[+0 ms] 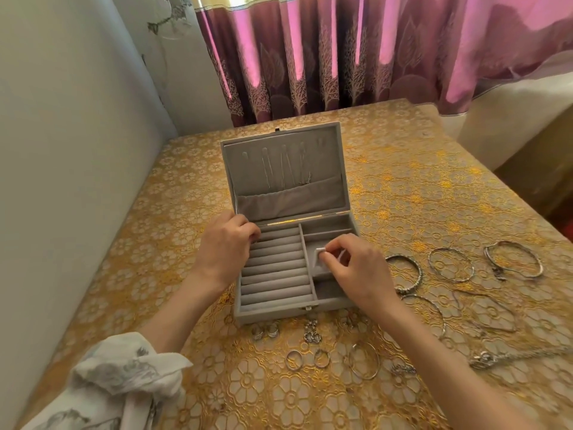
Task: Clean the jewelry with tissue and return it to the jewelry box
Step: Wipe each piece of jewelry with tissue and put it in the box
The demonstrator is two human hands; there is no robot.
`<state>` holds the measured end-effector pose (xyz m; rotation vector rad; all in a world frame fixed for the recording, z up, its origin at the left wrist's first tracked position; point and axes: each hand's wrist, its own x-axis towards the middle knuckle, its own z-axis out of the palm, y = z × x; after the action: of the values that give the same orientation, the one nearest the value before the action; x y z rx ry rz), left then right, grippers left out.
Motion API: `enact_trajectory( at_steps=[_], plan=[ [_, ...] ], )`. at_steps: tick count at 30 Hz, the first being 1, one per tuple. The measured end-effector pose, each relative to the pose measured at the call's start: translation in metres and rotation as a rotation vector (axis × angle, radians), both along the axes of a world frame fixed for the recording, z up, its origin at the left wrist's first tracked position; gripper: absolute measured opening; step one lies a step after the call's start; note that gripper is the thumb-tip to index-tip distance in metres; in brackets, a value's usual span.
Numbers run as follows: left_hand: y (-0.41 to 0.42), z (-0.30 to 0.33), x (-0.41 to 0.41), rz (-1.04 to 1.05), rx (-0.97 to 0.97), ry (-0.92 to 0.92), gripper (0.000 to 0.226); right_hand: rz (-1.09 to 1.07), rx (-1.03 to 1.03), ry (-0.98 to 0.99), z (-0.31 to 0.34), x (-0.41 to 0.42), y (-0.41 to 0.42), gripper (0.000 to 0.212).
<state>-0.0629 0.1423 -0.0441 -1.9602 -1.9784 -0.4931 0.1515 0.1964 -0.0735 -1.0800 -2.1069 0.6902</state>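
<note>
Rolled sleeve (124, 377) sits nearest, on the left forearm. Left hand (224, 243) rests curled on the far-left edge of the open jewelry box (279, 318), steadying it; no object seen within its grasp. Right hand (356, 268) pinches a small white piece (321, 251), tissue or jewelry I cannot tell, over the box's right-hand compartments. Bangles (451, 264) and rings (294, 360) lie on the tablecloth (403, 187), right of and nearer than that hand. Judged step: early; most pieces unreturned. Next move calls for setting down or lifting the piece cleanly.
</note>
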Motion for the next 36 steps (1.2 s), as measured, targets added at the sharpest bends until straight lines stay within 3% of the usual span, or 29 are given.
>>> enact_trajectory(
  at_steps=[23,29,36],
  plan=[
    [-0.047,-0.006,0.020,-0.089,-0.149,-0.048,0.014,-0.012,0.005,-0.050,-0.001,0.001,-0.003,0.007],
    [-0.063,-0.009,0.027,-0.067,-0.161,-0.088,0.027,-0.005,0.020,-0.054,-0.002,0.001,-0.003,0.008],
    [-0.077,-0.009,0.033,-0.041,-0.190,-0.153,0.032,0.008,-0.090,0.103,0.005,0.002,0.000,0.004]
  ],
)
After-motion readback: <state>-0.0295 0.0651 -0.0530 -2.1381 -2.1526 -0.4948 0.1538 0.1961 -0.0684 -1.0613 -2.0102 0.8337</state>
